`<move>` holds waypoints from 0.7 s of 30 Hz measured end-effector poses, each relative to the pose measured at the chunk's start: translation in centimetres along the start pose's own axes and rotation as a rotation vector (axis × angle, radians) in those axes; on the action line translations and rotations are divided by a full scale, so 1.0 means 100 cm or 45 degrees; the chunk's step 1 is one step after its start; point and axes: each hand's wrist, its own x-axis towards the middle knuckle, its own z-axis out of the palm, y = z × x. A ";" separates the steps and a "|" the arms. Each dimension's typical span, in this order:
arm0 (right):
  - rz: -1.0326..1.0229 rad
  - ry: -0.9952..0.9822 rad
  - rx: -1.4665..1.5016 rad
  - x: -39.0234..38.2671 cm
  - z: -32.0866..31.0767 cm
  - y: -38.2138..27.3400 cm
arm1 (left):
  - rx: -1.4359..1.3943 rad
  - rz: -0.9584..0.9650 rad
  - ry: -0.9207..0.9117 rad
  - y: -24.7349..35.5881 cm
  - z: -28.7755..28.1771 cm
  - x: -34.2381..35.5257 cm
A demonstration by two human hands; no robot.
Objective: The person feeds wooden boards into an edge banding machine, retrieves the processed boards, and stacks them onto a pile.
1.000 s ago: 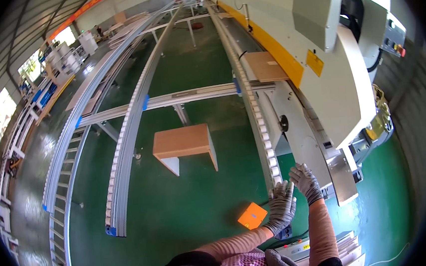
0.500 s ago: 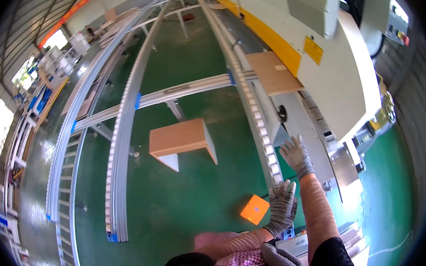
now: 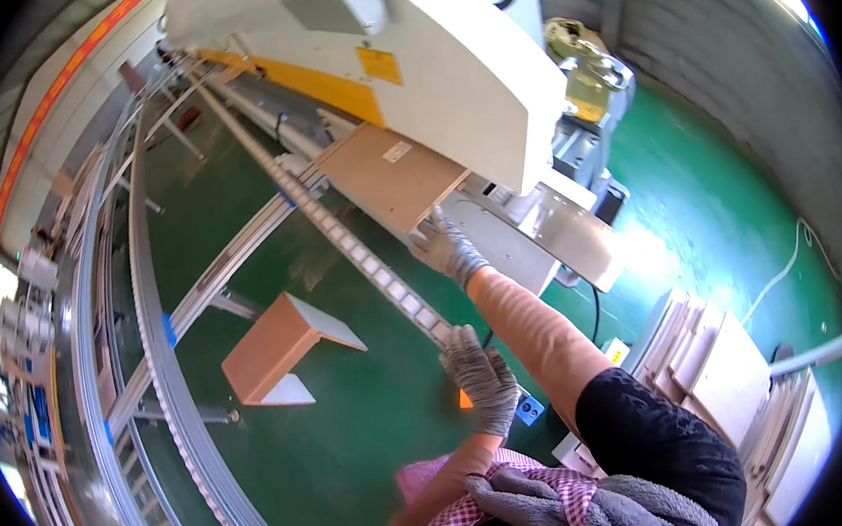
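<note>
My left hand [image 3: 482, 385], in a grey striped glove, lies against the near end of the roller rail [image 3: 374, 267], its fingers stretched and holding nothing. Further forward, my gloved right hand [image 3: 448, 248] has its fingers closed at the near corner of a flat brown board [image 3: 390, 178]. That board lies on the bed of a large white machine [image 3: 465, 62] with a yellow stripe, and a small white label sits on its top. My fingertips on the board's underside are hidden.
A brown angled panel piece [image 3: 275, 352] stands on the green floor left of the rail. Another long curved-looking rail [image 3: 154, 324] runs further left. Stacked panels [image 3: 720, 358] are at my right. A blue control box [image 3: 528, 409] and an orange object [image 3: 465, 398] are near my left hand.
The view has turned right. My right hand has moved from beside the rail onto the board's corner. The board sticks out nearer to me past the yellow stripe. My left hand stays by the rail end.
</note>
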 end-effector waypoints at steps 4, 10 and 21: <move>-0.170 -0.153 0.351 0.005 -0.013 -0.038 | 0.120 0.059 -0.141 0.033 -0.016 0.015; -0.348 0.048 0.057 -0.066 -0.020 -0.040 | 0.001 0.072 -0.039 0.026 -0.006 0.001; -0.447 0.174 -0.304 -0.497 -0.146 -0.105 | 0.306 0.177 0.219 0.021 0.017 -0.017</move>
